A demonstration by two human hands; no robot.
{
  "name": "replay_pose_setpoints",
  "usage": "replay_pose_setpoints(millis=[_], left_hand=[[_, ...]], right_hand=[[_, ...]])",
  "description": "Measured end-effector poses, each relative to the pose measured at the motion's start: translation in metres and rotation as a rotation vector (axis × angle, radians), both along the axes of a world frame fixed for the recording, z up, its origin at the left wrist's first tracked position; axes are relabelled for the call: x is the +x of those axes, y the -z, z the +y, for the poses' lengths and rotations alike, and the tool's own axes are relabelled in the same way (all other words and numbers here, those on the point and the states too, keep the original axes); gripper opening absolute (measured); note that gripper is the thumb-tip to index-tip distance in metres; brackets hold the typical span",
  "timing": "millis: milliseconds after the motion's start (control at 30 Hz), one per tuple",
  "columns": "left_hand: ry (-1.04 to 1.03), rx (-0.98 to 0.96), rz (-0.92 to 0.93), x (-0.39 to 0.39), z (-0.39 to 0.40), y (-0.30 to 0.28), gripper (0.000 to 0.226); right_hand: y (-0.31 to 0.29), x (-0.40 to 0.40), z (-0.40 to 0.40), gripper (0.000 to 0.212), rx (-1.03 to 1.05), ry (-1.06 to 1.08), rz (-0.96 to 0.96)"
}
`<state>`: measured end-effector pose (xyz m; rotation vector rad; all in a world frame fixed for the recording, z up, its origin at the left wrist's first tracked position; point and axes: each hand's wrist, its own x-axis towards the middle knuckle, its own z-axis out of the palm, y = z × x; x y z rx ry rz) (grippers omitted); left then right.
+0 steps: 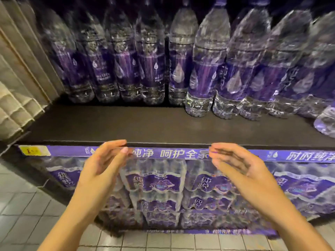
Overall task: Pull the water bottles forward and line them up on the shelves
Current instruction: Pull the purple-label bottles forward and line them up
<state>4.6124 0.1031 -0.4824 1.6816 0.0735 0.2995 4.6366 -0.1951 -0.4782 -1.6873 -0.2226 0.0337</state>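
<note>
Nearest: both forearms reach in from the bottom edge over a pale tiled floor (pixel 27 205). L hand (pixel 101 165) and R hand (pixel 241 165) are held up in front of the shelf edge, palms facing each other, fingers straight-ish and relaxed, holding nothing. Both hands are motion-blurred; L fingertips (pixel 123 149) and R fingertips (pixel 215 149) overlap the purple edge strip (pixel 170 153) in view, but can't tell if they touch it. The strip runs along the shelf front w/ white Chinese text; a yellow price tag (pixel 32 150) sits at its left end.

Below the strip, behind the hands: shrink-wrapped bottle packs (pixel 159 185) w/ purple labels, stacked on the lower level down to the floor.

Above: the dark shelf (pixel 108 124), its front half bare. Water bottles stand upright towards the back, clear w/ purple labels. Left group (pixel 116 66), approx. four across, sits well back. One middle bottle (pixel 181 57) is also set back, w/ a dark gap to its left. Right group (pixel 253 69) stands further forward than the left, bottles touching side by side, the row stepping closer to the front towards the right. One more bottle (pixel 326 120) at the far right edge is nearest the front, cut off by the frame. More bottles show behind the front ones, too dark and blurred to count.

Far left: a beige ribbed panel (pixel 20 69) beside the shelf.
</note>
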Motion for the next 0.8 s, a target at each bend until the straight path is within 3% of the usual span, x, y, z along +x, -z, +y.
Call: replay_pose_setpoints(millis=[67, 333, 467, 800], left_hand=[[-0.05, -0.005, -0.028, 0.009, 0.002, -0.012, 0.044], [-0.221, 0.035, -0.077, 0.04, 0.05, -0.042, 0.024], [-0.234, 0.05, -0.109, 0.058, 0.099, -0.055, 0.029], [-0.316, 0.127, -0.2, 0.156, 0.226, -0.087, 0.003]], right_hand=[[-0.012, 0.02, 0.005, 0.032, -0.02, -0.034, -0.034], [-0.042, 0.082, 0.073, 0.032, -0.1, -0.16, -0.17], [-0.05, 0.106, 0.123, 0.037, -0.138, -0.201, -0.256], [-0.096, 0.173, 0.269, 0.044, -0.153, -0.029, -0.396]])
